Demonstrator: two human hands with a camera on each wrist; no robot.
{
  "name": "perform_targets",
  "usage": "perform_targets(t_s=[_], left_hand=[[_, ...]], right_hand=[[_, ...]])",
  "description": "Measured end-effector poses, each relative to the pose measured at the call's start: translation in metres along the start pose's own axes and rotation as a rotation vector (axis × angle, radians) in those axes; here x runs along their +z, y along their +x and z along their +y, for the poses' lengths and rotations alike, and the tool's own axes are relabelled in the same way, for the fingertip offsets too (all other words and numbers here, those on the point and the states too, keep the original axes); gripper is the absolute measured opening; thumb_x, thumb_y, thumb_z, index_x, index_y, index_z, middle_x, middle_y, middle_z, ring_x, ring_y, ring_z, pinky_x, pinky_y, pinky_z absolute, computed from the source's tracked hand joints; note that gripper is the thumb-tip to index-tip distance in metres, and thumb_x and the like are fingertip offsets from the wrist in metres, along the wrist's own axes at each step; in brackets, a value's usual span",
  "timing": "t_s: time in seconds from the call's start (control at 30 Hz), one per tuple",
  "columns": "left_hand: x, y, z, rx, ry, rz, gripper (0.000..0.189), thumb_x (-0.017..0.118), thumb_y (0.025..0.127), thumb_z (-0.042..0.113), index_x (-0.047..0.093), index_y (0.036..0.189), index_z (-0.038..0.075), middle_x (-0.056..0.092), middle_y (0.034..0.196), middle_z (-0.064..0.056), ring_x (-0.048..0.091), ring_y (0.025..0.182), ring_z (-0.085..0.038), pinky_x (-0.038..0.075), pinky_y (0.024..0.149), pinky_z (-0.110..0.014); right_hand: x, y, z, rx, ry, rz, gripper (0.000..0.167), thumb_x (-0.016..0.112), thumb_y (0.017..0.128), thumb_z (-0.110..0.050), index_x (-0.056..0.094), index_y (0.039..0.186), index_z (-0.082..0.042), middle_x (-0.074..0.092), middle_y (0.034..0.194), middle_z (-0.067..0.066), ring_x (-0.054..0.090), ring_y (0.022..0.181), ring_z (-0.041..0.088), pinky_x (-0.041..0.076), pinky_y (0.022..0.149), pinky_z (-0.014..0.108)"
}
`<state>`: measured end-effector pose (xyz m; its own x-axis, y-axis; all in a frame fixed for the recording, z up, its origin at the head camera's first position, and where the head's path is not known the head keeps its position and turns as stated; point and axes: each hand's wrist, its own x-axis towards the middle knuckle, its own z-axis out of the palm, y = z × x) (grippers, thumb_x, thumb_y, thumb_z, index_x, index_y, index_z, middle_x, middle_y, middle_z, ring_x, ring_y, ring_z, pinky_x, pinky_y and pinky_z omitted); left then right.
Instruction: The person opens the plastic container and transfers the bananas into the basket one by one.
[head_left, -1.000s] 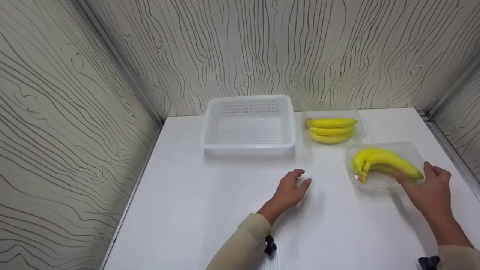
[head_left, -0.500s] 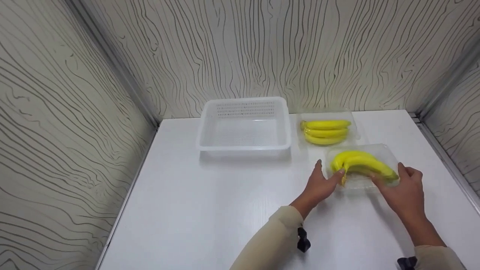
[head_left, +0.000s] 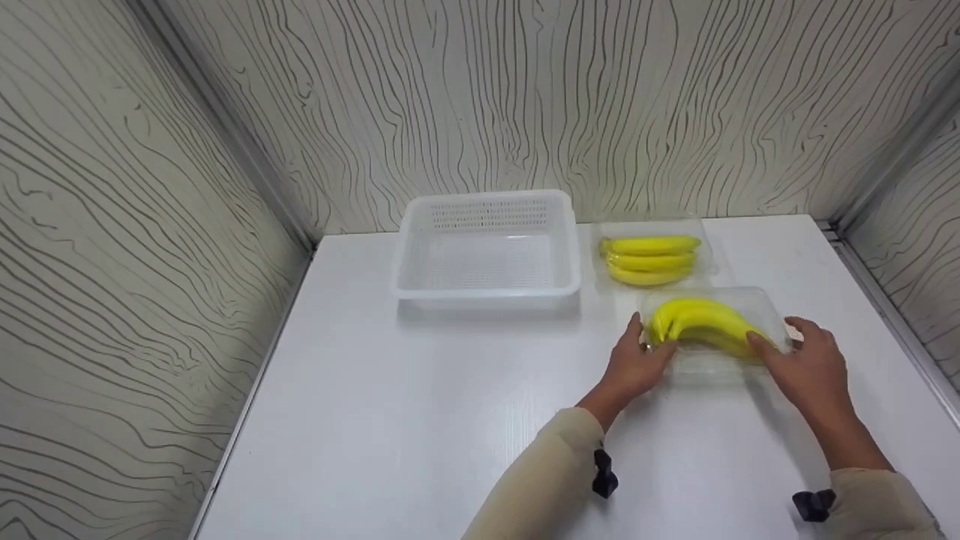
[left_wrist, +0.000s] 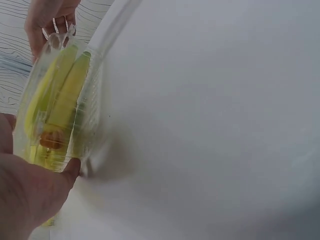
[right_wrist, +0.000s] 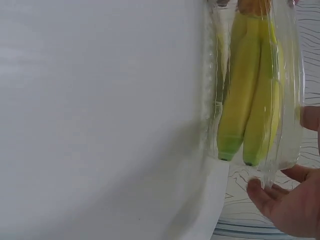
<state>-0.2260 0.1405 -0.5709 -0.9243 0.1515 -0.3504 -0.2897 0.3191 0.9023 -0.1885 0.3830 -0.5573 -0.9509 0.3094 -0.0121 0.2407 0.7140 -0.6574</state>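
Note:
A clear plastic clamshell box (head_left: 742,301) holds a bunch of yellow bananas (head_left: 697,311), right of the table's middle. At its left end is my left hand (head_left: 631,367), gripping with the thumb at the near side and fingers around the end. My right hand (head_left: 811,369) holds the other end, its thumb lying over the banana tips in the head view. Through the plastic, the right wrist view shows the greenish tips of the bananas (right_wrist: 245,95) toward the right hand. The brown stem end (left_wrist: 51,140) faces the left hand in the left wrist view.
Behind the held box lies a second clear box with several bananas (head_left: 651,261). Left of that stands a white perforated plastic basket (head_left: 487,293) by the back wall. Wood-grain panels (head_left: 480,97) enclose the white table (head_left: 390,420) at the back and sides.
My left hand has moved right and taken hold of the box's left end. The box and right hand have shifted left, and the right thumb now lies higher on the box.

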Motion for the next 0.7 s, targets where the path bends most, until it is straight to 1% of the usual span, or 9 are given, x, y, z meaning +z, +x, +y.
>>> perform_targets(t_s=[0.03, 0.1, 0.17, 0.3, 0.4, 0.57, 0.7], left_hand=[[-0.002, 0.001, 0.0, 0.0, 0.001, -0.001, 0.082, 0.07, 0.098, 0.048, 0.034, 0.168, 0.028, 0.047, 0.169, 0.004, 0.052, 0.152, -0.019, 0.044, 0.125, -0.039], [-0.006, 0.002, -0.001, 0.0, 0.001, 0.0, 0.081, 0.07, 0.099, 0.048, 0.034, 0.168, 0.029, 0.047, 0.169, 0.004, 0.054, 0.15, -0.02, 0.046, 0.124, -0.039], [-0.009, 0.003, -0.002, 0.005, -0.004, 0.0, 0.08, 0.07, 0.099, 0.049, 0.034, 0.168, 0.03, 0.047, 0.169, 0.004, 0.055, 0.149, -0.02, 0.047, 0.123, -0.039], [-0.016, 0.005, -0.004, 0.032, -0.025, -0.01, 0.081, 0.07, 0.099, 0.049, 0.033, 0.168, 0.03, 0.049, 0.168, 0.002, 0.057, 0.148, -0.021, 0.05, 0.12, -0.038], [-0.021, 0.004, -0.007, 0.044, -0.016, -0.007, 0.081, 0.069, 0.099, 0.05, 0.034, 0.168, 0.031, 0.052, 0.165, -0.001, 0.06, 0.145, -0.021, 0.052, 0.117, -0.038], [-0.03, 0.0, -0.014, 0.068, 0.01, 0.003, 0.081, 0.07, 0.097, 0.047, 0.036, 0.168, 0.029, 0.059, 0.16, -0.004, 0.064, 0.14, -0.019, 0.055, 0.113, -0.036], [-0.036, -0.004, -0.021, 0.101, -0.011, -0.001, 0.082, 0.071, 0.096, 0.045, 0.037, 0.167, 0.026, 0.06, 0.158, -0.007, 0.065, 0.138, -0.02, 0.055, 0.113, -0.035]], right_hand=[[-0.001, 0.002, 0.001, -0.008, -0.005, -0.037, 0.092, 0.057, 0.105, -0.058, 0.029, 0.164, 0.006, 0.037, 0.159, 0.044, 0.044, 0.14, 0.064, 0.044, 0.104, 0.072], [-0.001, 0.006, 0.002, -0.023, -0.022, -0.107, 0.095, 0.053, 0.105, -0.062, 0.02, 0.168, 0.002, 0.036, 0.161, 0.043, 0.041, 0.143, 0.066, 0.042, 0.107, 0.076], [-0.002, 0.008, 0.002, -0.035, -0.03, -0.143, 0.096, 0.051, 0.105, -0.064, 0.017, 0.169, 0.0, 0.036, 0.162, 0.042, 0.038, 0.144, 0.066, 0.041, 0.109, 0.077], [0.0, 0.008, -0.001, -0.041, -0.017, -0.143, 0.095, 0.052, 0.105, -0.063, 0.021, 0.168, 0.002, 0.039, 0.161, 0.041, 0.043, 0.142, 0.065, 0.047, 0.105, 0.073], [0.006, 0.004, -0.004, -0.033, 0.006, -0.152, 0.096, 0.05, 0.106, -0.063, 0.019, 0.168, 0.004, 0.039, 0.162, 0.04, 0.044, 0.142, 0.063, 0.048, 0.105, 0.07], [0.017, -0.007, -0.005, -0.01, 0.027, -0.173, 0.098, 0.047, 0.107, -0.064, 0.016, 0.167, 0.006, 0.036, 0.164, 0.039, 0.043, 0.145, 0.062, 0.048, 0.109, 0.07], [0.023, -0.014, -0.007, -0.006, 0.039, -0.167, 0.098, 0.047, 0.107, -0.064, 0.016, 0.167, 0.008, 0.037, 0.163, 0.038, 0.043, 0.144, 0.062, 0.047, 0.11, 0.071]])
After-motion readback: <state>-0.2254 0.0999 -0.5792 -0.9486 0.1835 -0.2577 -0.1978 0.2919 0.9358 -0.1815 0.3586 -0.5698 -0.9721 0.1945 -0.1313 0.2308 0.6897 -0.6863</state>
